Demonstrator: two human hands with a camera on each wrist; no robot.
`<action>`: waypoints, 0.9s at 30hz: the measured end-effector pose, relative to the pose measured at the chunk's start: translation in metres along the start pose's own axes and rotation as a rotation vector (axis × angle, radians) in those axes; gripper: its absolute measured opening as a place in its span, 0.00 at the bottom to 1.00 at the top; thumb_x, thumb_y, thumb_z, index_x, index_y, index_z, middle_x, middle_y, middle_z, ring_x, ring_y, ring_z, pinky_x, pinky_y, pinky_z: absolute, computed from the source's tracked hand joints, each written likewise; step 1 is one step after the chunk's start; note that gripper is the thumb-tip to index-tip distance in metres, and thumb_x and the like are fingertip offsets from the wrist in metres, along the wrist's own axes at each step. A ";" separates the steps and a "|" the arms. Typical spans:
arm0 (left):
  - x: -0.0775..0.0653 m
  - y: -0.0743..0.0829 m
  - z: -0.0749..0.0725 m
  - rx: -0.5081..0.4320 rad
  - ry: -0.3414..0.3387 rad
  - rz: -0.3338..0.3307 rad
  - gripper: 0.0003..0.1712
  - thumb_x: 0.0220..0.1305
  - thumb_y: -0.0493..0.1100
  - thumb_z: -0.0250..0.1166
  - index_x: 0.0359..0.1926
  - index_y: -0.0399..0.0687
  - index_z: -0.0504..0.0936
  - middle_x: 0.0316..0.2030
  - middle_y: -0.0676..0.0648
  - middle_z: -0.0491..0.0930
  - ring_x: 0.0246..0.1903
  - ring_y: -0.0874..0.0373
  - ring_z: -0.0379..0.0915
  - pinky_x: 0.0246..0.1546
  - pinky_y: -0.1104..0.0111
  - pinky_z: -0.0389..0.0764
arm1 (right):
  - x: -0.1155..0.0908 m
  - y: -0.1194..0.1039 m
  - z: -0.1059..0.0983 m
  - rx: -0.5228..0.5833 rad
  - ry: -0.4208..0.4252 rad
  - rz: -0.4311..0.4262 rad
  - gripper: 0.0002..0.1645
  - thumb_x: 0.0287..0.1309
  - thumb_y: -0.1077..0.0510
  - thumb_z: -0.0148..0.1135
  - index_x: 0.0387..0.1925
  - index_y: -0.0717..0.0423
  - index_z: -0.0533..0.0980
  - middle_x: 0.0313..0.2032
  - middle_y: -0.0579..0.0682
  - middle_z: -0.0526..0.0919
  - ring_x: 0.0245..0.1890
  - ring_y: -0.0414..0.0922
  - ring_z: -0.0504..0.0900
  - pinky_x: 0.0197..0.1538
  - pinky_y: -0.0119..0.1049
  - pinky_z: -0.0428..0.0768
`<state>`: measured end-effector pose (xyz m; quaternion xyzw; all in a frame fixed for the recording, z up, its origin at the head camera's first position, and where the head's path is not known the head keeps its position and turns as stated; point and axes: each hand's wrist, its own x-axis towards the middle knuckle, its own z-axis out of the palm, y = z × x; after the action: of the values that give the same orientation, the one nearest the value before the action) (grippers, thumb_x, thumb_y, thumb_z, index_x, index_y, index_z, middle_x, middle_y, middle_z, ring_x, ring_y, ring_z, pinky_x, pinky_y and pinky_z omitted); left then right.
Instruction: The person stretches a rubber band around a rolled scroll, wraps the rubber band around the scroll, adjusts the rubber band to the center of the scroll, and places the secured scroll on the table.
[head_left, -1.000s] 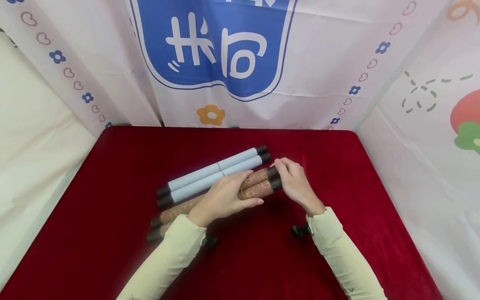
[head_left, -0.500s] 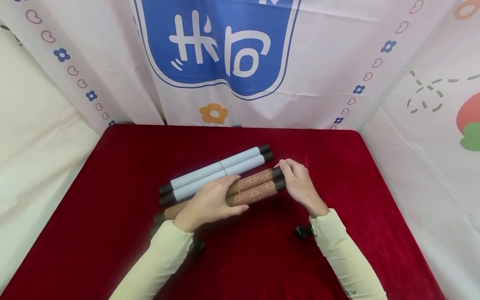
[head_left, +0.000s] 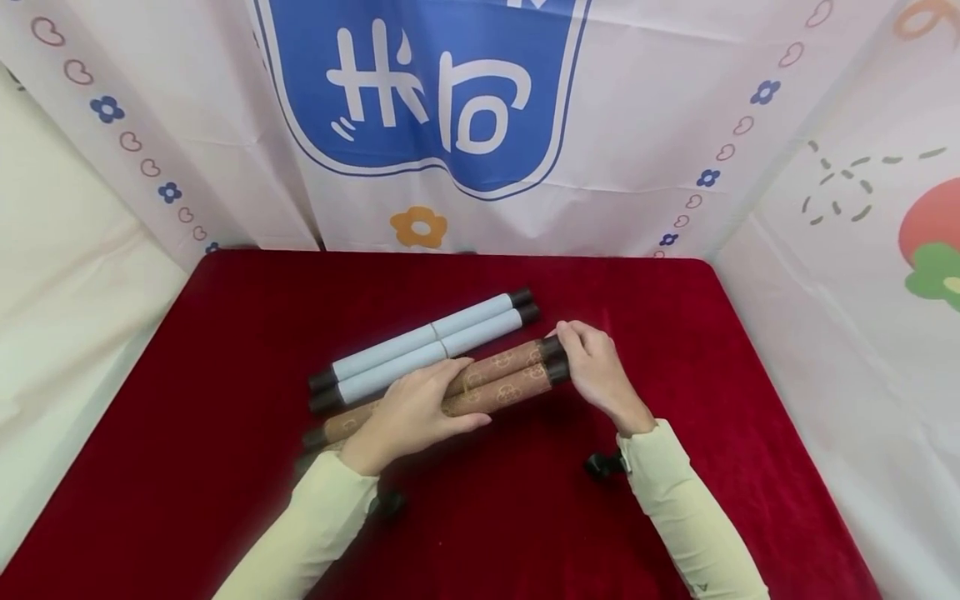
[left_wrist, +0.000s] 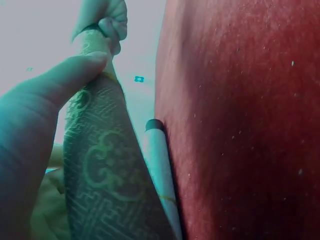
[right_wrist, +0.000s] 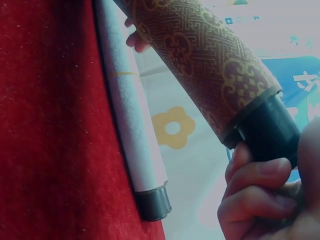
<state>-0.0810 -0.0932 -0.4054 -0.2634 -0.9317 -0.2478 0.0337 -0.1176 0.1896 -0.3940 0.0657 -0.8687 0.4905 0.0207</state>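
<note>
A brown scroll (head_left: 502, 390) with gold patterning, rolled from both ends into two parallel rolls, is held slantwise above the table. My left hand (head_left: 405, 417) grips it left of its middle, thumb along the near roll and fingers over the far side. At the right end, my right hand (head_left: 596, 367) holds the dark end knobs, its fingers curled round them in the right wrist view (right_wrist: 270, 132). Just behind lies a second, pale blue double scroll (head_left: 420, 346) with dark knobs and a thin tie round its middle. My left hand and sleeve hide part of the brown scroll's left end.
Dark red velvet cloth (head_left: 487, 517) covers the table. White printed curtains (head_left: 630, 125) stand along the back and both sides, close to the table's edges. A small black device (head_left: 603, 465) sits under the right wrist.
My left hand has slid left along the brown scroll, uncovering more of its right half. My right hand stays at the knobs, with a slight shift right. The blue scroll lies still.
</note>
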 end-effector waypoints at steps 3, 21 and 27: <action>-0.003 -0.004 -0.004 0.010 -0.005 0.000 0.48 0.54 0.69 0.78 0.66 0.42 0.79 0.56 0.45 0.87 0.52 0.49 0.87 0.51 0.51 0.87 | 0.001 0.002 0.000 -0.005 0.008 0.005 0.25 0.83 0.46 0.45 0.43 0.56 0.85 0.36 0.54 0.85 0.37 0.46 0.77 0.42 0.35 0.75; -0.006 -0.010 0.001 0.020 0.005 -0.011 0.49 0.54 0.73 0.75 0.68 0.49 0.79 0.58 0.50 0.86 0.54 0.50 0.86 0.50 0.50 0.87 | 0.004 0.003 0.004 -0.002 0.035 0.013 0.26 0.82 0.45 0.46 0.42 0.55 0.86 0.36 0.54 0.86 0.38 0.46 0.78 0.43 0.36 0.75; -0.023 -0.024 -0.004 0.006 0.012 0.004 0.47 0.57 0.69 0.76 0.69 0.45 0.79 0.59 0.47 0.86 0.56 0.49 0.86 0.56 0.51 0.85 | 0.005 0.005 0.002 0.003 0.019 0.020 0.26 0.82 0.45 0.46 0.43 0.56 0.86 0.36 0.54 0.86 0.37 0.46 0.78 0.42 0.35 0.74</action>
<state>-0.0735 -0.1243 -0.4167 -0.2637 -0.9317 -0.2464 0.0407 -0.1227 0.1900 -0.3991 0.0523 -0.8685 0.4924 0.0238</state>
